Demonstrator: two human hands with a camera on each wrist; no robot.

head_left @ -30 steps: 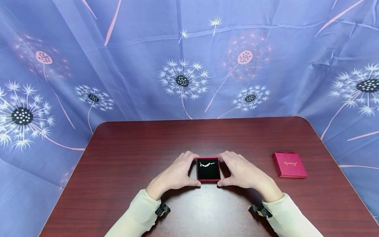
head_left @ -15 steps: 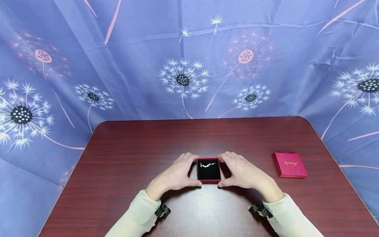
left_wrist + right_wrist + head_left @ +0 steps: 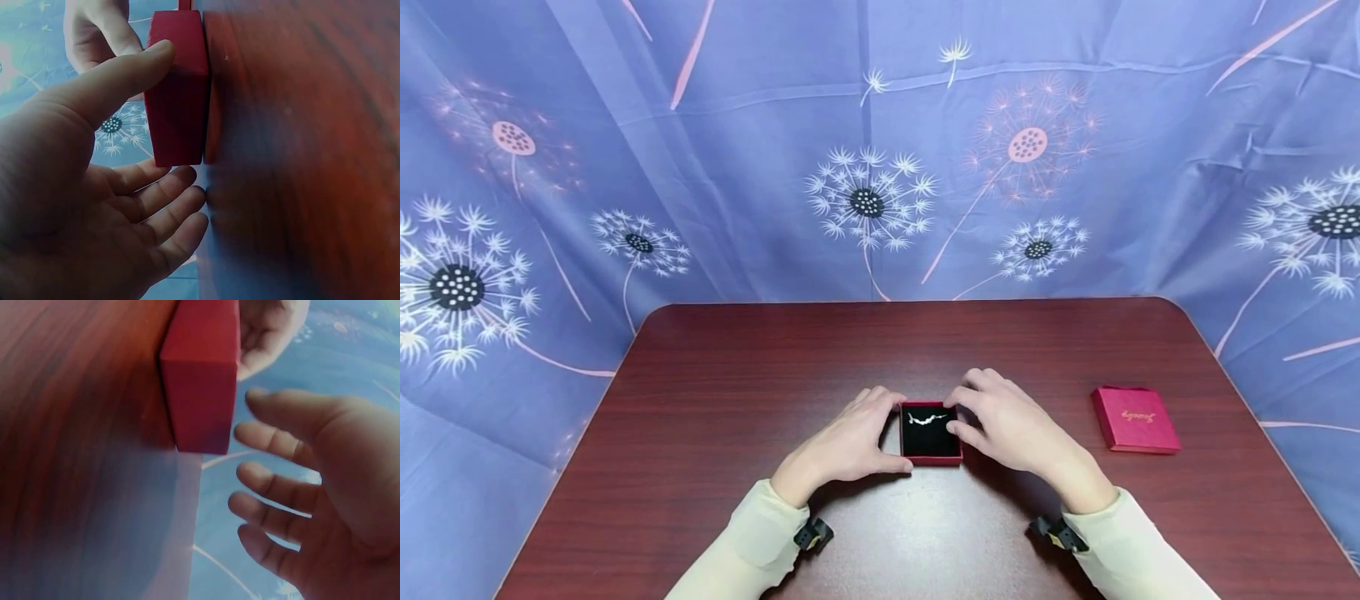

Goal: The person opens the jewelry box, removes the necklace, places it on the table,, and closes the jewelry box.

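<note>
A small red jewelry box (image 3: 934, 460) sits on the table with its top off, showing a black lining (image 3: 928, 443). Across the upper part of the lining lies a short silvery jewelry chain (image 3: 919, 420). My left hand (image 3: 846, 437) holds the box from the left, thumb at the near corner and index finger at the far one; its other fingers fan out in the left wrist view. Over the box's right edge is my right hand (image 3: 1018, 425), thumb and fingertips near the chain's right end. The right wrist view shows those fingers spread and holding nothing, beside the box's red wall (image 3: 200, 400).
A red lid (image 3: 1138, 418) with gold lettering lies to the right on the dark wooden table (image 3: 760, 358). Behind the table hangs a blue curtain (image 3: 760, 167) with a dandelion print. Both wrists wear a black camera strap.
My right hand has let go of the box's right side and risen over its right edge, thumb and fingers now near the chain. My left hand keeps its hold.
</note>
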